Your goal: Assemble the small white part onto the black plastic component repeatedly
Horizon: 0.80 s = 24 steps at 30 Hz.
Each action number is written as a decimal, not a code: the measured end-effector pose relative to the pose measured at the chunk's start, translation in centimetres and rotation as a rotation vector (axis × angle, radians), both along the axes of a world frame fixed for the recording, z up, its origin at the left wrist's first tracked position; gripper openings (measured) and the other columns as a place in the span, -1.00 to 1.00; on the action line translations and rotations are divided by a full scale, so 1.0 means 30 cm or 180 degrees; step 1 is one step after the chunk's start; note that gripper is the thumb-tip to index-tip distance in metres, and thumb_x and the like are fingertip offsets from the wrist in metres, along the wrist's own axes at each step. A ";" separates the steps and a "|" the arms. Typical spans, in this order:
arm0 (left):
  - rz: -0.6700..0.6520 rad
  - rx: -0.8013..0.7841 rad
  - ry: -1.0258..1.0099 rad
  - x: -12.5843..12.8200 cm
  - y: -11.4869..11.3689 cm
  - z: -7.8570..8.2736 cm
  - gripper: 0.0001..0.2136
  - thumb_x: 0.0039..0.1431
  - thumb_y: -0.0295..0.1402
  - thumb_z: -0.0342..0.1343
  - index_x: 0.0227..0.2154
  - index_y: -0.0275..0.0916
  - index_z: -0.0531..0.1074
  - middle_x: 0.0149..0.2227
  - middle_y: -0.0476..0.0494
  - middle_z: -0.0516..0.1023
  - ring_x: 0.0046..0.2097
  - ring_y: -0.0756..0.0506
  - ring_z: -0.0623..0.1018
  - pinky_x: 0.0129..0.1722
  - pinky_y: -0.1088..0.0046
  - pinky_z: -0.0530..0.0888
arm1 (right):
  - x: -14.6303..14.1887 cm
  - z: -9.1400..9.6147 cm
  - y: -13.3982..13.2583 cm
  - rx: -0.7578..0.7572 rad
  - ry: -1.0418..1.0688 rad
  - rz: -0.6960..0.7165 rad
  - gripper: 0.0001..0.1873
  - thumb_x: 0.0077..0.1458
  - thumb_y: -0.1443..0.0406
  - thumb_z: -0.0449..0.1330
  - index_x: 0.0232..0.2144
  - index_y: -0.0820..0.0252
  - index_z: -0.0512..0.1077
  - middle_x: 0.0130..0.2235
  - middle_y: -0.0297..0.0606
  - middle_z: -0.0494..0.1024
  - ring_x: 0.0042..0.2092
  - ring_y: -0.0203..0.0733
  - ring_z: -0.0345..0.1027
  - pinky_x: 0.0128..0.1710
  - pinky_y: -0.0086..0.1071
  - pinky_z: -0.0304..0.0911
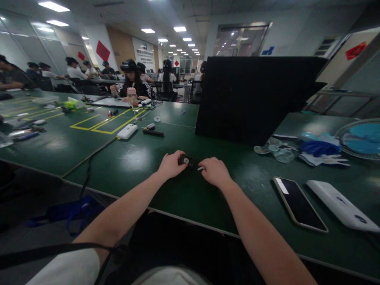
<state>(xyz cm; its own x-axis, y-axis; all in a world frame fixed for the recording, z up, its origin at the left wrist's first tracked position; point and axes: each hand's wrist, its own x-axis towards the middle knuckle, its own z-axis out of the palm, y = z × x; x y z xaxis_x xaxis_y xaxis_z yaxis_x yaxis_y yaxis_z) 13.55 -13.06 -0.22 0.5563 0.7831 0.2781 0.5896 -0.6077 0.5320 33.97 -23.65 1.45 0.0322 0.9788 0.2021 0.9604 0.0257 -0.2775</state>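
Observation:
My left hand (172, 164) is closed around a small black rounded part (190, 161) with a light disc (186, 160) on its face. What kind of part it is, I cannot tell. A short way to its right, my right hand (215, 171) has its fingers pinched on a small pale, slim piece (201, 168), whose end sticks out toward the black part. The two hands are apart, both low over the green tabletop (178, 194). My fingers cover most of the pale piece.
A large black panel (246, 99) stands ahead right. To the right lie a phone (299, 204), a white power bank (341, 204), gloves (320, 150) and a fan (362, 138). Another white device (127, 131) and a black bar (153, 133) lie ahead left. A person (135, 81) sits across the table.

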 end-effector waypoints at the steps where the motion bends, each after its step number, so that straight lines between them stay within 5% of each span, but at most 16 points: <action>1: -0.0045 -0.0013 0.0009 0.000 -0.002 0.001 -0.61 0.12 -0.20 0.23 0.03 -0.04 0.38 -0.12 -0.09 0.64 -0.01 -0.25 0.59 0.27 -0.07 0.22 | -0.007 0.004 -0.002 0.0059 -0.0020 -0.0093 -0.74 0.05 0.39 0.20 -0.20 0.04 0.58 -0.08 -0.17 0.60 -0.01 0.12 0.41 0.01 0.12 0.29; 6: -0.0254 -0.0036 -0.0023 0.003 -0.021 0.010 -0.60 0.12 -0.19 0.22 0.03 -0.03 0.37 -0.08 -0.06 0.63 0.03 -0.23 0.58 0.31 -0.09 0.15 | -0.036 0.032 -0.022 0.0343 0.0764 -0.0532 -0.76 0.16 0.23 0.18 -0.12 0.07 0.51 -0.17 -0.18 0.60 -0.24 -0.06 0.46 -0.25 -0.15 0.39; 10: -0.0419 -0.0152 -0.0041 0.005 -0.031 0.011 -0.59 0.11 -0.11 0.22 0.00 -0.07 0.39 -0.14 -0.06 0.64 -0.05 -0.19 0.61 0.28 0.00 0.23 | -0.070 0.035 -0.028 0.0552 0.1533 -0.0250 -0.69 0.24 0.08 0.13 -0.06 0.06 0.48 -0.05 -0.25 0.59 -0.19 -0.14 0.47 -0.27 -0.26 0.39; 18: -0.0419 -0.0207 -0.0026 0.006 -0.037 0.012 -0.57 0.09 -0.04 0.21 -0.01 -0.08 0.41 -0.16 -0.07 0.64 -0.06 -0.19 0.61 0.31 -0.10 0.12 | -0.084 0.041 -0.025 0.0607 0.0832 -0.0028 -0.75 0.27 0.19 0.14 -0.11 0.12 0.55 -0.09 -0.21 0.61 -0.06 -0.10 0.46 -0.09 -0.19 0.36; 24: -0.0498 -0.0269 -0.0045 0.007 -0.048 0.029 -0.58 0.07 -0.07 0.23 -0.03 -0.12 0.42 -0.20 -0.06 0.65 -0.09 -0.17 0.62 0.26 0.00 0.26 | -0.085 0.027 -0.013 0.0600 0.0437 0.0035 -0.75 0.27 0.13 0.14 -0.24 0.11 0.56 -0.12 -0.21 0.60 -0.04 -0.06 0.41 -0.06 -0.17 0.31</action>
